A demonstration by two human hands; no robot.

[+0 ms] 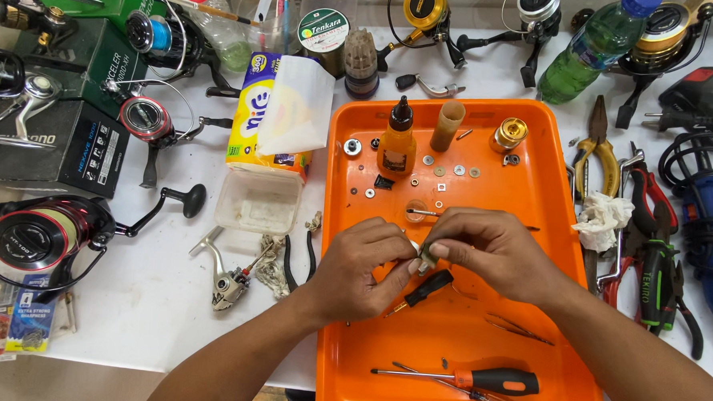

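From the head camera, the left hand (360, 266) and right hand (490, 250) meet over the orange tray (549, 193), fingertips pinched together on a small metal reel part (426, 257) between them. A black-handled screwdriver (426, 288) lies just below the part, on the tray floor.

Bare forearms, no sleeves; hands (430, 260) ungloved, no rings, no watch.

yellow tissue pack (256, 112) left of the tray; dark reel boxes (54, 143) far left; small blister cards (10, 330) bottom left.
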